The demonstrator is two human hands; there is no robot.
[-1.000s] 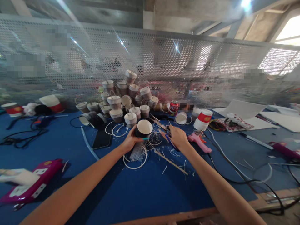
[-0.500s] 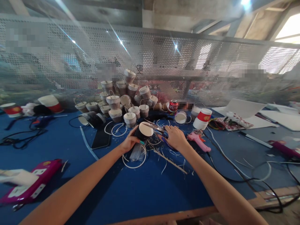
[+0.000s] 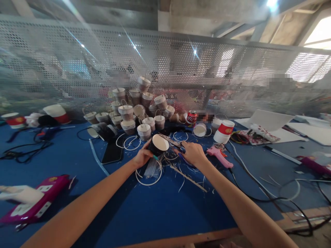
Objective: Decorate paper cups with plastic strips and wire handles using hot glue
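My left hand [image 3: 143, 155] is closed round the side of a small cup [image 3: 160, 143] with a dark outside and a pale, round face tilted toward me. In my right hand [image 3: 193, 152] is a pair of scissors [image 3: 169, 139], its blades along the cup's upper right edge. Whether the blades are cutting into the cup I cannot tell. Below the cup lie clear glue sticks [image 3: 152, 168] and a ring of white cord [image 3: 139, 179]. Thin scraps and a brown strip [image 3: 190, 178] are scattered under my right hand.
Several small handled buckets [image 3: 128, 113] are stacked behind my hands. A pink glue gun [image 3: 219, 156] with a black cable, a red-banded cup [image 3: 224, 131] and a red can [image 3: 191, 117] lie to the right. A phone [image 3: 112, 152] and a purple power strip [image 3: 38, 199] are left.
The cup has tipped slightly in my left hand. My right hand has turned a little with the scissors, their blades shifting from across the cup's face to its upper right edge.
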